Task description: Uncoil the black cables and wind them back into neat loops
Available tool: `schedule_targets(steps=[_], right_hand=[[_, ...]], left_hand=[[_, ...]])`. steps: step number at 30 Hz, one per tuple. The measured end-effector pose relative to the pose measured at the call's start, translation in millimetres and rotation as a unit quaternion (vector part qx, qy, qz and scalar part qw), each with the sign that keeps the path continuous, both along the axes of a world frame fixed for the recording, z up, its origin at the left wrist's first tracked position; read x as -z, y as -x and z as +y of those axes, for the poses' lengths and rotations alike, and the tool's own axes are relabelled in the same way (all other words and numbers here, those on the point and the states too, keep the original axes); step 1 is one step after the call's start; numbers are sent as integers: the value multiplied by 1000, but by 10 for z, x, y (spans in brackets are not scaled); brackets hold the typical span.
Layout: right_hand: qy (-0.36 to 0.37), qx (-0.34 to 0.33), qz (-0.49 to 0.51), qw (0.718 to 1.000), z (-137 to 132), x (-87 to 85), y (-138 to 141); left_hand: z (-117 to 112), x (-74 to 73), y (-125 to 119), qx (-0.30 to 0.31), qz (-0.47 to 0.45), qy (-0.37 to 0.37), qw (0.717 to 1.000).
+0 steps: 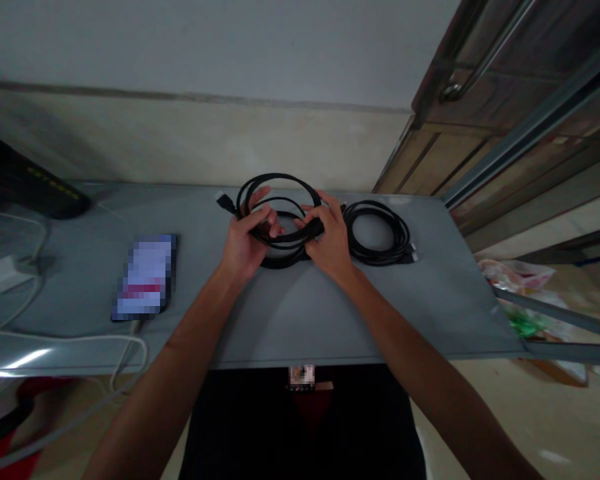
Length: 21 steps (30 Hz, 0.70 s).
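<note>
Between my two hands is a loosely coiled black cable [280, 177], lifted a little over the table, with its plug [225, 202] sticking out to the left. My left hand [247, 240] grips the left side of the loops, fingers curled inside the ring. On the other side, my right hand [333, 237] pinches the loops where they bunch together. A second black coil [283, 263] shows below the held loops; whether it is separate, I cannot tell. Just right of my right hand, another coiled black cable [380, 259] lies flat, its plug ends pointing right.
The grey-covered table [300, 320] stands against a wall. At left lie a phone [145, 277] with a cord plugged in, a white adapter [3, 275] with cords, and a dark cylindrical object [35, 177]. A metal frame bar [530, 137] rises at the right edge.
</note>
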State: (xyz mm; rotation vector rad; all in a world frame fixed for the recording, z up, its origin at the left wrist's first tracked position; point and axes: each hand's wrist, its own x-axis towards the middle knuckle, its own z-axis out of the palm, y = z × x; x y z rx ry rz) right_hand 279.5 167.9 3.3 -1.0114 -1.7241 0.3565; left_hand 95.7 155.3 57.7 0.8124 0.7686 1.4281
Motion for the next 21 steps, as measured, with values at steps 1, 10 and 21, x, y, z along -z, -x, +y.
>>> schedule_targets(steps=[1,10,21], right_hand=[[-1,-9,12,1000,1,-2,3],[13,-59,68,996,26,29,26],[36,-75,34,996,88,119,-10]], left_hand=[[18,42,-5,-21,13,-11,1000],[249,406,174,-239,132,-88,958],[321,510,326,-289,322,-56,900]])
